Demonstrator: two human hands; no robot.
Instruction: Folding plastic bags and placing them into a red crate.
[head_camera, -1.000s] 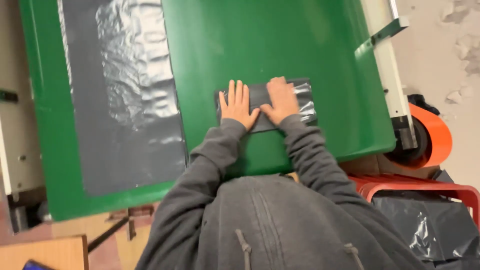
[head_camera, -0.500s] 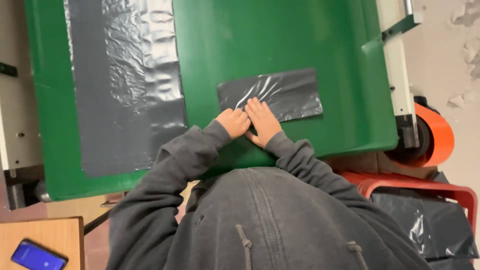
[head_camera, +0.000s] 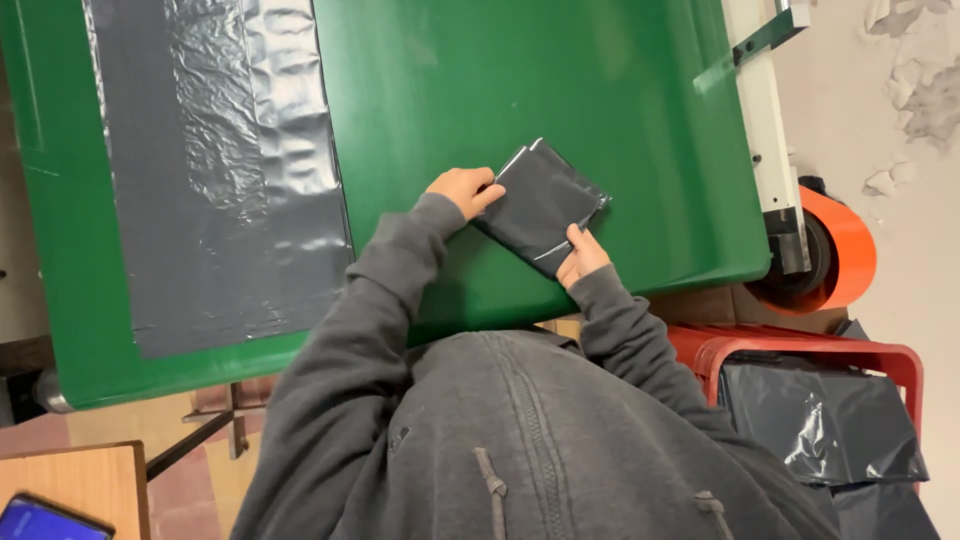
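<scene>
Where half a second ago the dark grey plastic bag (head_camera: 540, 205) lay as a long flat strip running left to right across the green table (head_camera: 520, 90), I now see it folded down to a compact rectangle near the middle of the frame, lifted at one edge between both hands. That tells me the folding is well along: the strip has been doubled over and the packet is about ready to leave the table. My left hand (head_camera: 462, 190) pinches the upper-left edge, fingers closed on it; my right hand (head_camera: 582, 258) grips the lower-right edge, thumb on top. The packet's long axis now runs diagonally, from upper left down to lower right, its top corner pointing toward the upper middle. A flat sheet of grey plastic film (head_camera: 225, 170) lies at the left, and a red crate (head_camera: 800, 355) with more bags sits at lower right.
</scene>
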